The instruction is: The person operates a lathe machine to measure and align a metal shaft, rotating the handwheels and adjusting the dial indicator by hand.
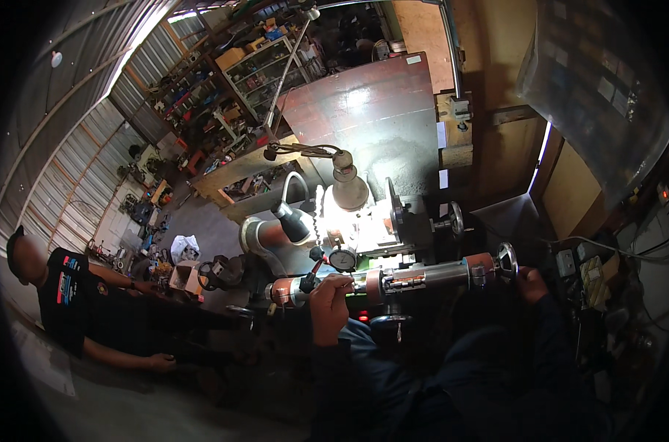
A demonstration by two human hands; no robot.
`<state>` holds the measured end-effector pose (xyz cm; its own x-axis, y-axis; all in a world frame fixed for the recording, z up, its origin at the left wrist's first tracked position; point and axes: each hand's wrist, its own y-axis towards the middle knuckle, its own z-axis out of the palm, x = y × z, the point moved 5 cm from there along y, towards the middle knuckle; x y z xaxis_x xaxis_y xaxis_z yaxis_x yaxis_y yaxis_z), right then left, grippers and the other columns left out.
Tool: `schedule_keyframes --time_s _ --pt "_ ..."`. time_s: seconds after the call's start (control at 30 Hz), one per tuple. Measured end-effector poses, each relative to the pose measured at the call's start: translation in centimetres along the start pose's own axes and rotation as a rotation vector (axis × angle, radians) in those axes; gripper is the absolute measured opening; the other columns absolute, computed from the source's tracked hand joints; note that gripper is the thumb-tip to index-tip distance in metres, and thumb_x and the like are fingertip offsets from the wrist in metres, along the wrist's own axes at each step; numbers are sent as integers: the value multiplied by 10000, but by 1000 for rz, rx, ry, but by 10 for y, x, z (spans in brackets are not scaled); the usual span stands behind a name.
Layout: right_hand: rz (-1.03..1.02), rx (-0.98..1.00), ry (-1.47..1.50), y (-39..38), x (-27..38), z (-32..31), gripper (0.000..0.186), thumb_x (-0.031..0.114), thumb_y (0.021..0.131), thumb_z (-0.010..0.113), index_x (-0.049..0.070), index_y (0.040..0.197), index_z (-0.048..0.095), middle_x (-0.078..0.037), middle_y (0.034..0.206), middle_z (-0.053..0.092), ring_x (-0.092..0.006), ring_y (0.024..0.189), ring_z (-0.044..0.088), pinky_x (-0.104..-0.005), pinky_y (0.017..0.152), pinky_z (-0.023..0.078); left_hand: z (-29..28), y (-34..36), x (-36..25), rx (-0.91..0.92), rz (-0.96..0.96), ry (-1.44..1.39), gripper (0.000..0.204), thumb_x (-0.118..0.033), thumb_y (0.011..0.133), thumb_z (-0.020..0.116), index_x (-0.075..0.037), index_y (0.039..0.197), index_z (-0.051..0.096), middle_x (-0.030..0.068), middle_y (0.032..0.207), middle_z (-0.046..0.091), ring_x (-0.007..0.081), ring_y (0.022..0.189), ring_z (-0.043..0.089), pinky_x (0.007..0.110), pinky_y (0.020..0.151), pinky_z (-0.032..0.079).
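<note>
A long horizontal machine spindle assembly (448,276) with reddish-brown housings crosses in front of me. My left hand (328,306) is raised at its left part, fingers pinched together beside a reddish collar (375,286); what they hold, if anything, is too small to make out. Just beyond those fingers stands a round dial gauge (342,258), with a red-and-black clamp arm (316,267) to its left. At the right end, my right hand (532,285) is closed at the edge of a metal handwheel (507,261); its fingers are partly in shadow.
Behind the spindle, a lamp (294,221) brightly lights the machine head (350,193). Another handwheel (389,320) sits low in front, and one (456,219) at the far right. A person in dark clothes (91,302) stands at left. Cluttered shelves (264,70) line the back.
</note>
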<state>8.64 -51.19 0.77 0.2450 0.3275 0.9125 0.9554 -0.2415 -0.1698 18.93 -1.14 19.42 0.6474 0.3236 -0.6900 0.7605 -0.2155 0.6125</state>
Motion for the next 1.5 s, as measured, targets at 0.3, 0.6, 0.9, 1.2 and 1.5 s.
schedule_keyframes --time_s 0.3,0.6,0.9,1.2,1.5 --pt "-63 -58 -78 -7 10 2 246 197 990 532 4 1051 672 -54 895 691 -103 854 598 -326 789 482 27 -33 -13 -735 -67 -339 126 -3 942 443 10 936 568 73 745 556 147 591 519 282 559 458" --pt "-136 153 -64 -27 91 -27 169 180 985 574 34 992 658 28 830 626 -45 800 537 -259 716 438 6 -89 27 -878 -305 -209 319 -229 1061 413 50 1105 562 62 716 552 135 613 499 267 555 420" --pt "-231 -128 10 19 97 -26 191 196 973 619 18 915 657 21 783 606 -61 761 530 -244 706 438 5 -99 45 -898 -457 -173 195 -172 1058 448 4 1097 522 83 746 630 75 563 472 215 530 391" --pt "-74 -103 110 71 30 -9 295 284 979 608 10 878 642 14 758 614 -65 710 521 -271 642 430 14 -97 50 -847 -481 -188 234 -205 1052 441 12 1056 529 76 754 630 86 538 494 227 525 408" --pt "-163 -49 73 63 -29 -3 195 184 931 608 11 944 695 -34 817 683 -79 767 584 -291 686 475 13 -99 49 -877 -456 -214 204 -172 1036 453 16 1029 534 81 728 627 100 523 500 244 515 423"
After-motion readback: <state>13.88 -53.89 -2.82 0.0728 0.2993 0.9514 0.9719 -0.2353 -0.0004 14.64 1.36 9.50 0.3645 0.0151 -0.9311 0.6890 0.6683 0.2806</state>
